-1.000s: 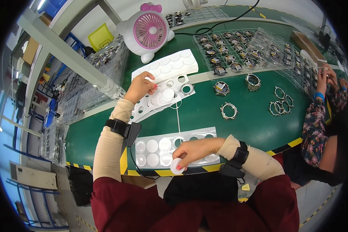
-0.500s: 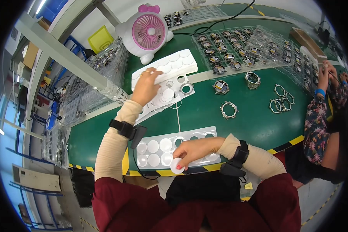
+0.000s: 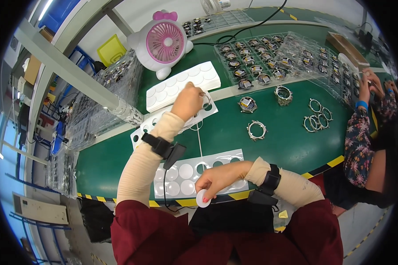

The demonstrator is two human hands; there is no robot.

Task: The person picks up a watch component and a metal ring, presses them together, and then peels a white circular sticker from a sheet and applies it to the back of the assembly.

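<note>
My right hand (image 3: 216, 180) pinches a white round sticker (image 3: 203, 198) between thumb and fingers, at the table's front edge. Under that hand lies a clear sheet of round stickers (image 3: 180, 172), several of its places bare. My left hand (image 3: 189, 102) reaches over a white sheet with round holes (image 3: 139, 137), its curled fingers at the rim of a silver watch case (image 3: 207, 102). The hand partly covers the case. Just behind lies a stack of white sticker sheets (image 3: 183, 85). Right of my left hand, an open watch (image 3: 247, 104) and a silver watch ring (image 3: 256, 130) rest on the green table.
A white and pink fan (image 3: 166, 42) stands at the back. Clear trays of watch parts (image 3: 254, 59) fill the back right. A stack of watch cases (image 3: 283, 95) and several loose rings (image 3: 318, 115) lie to the right. Another person's hands (image 3: 370, 86) work at far right.
My left hand has moved right and slightly nearer, from the sticker stack to the silver watch case. My right hand keeps its sticker, now tilted more. The view has shifted slightly.
</note>
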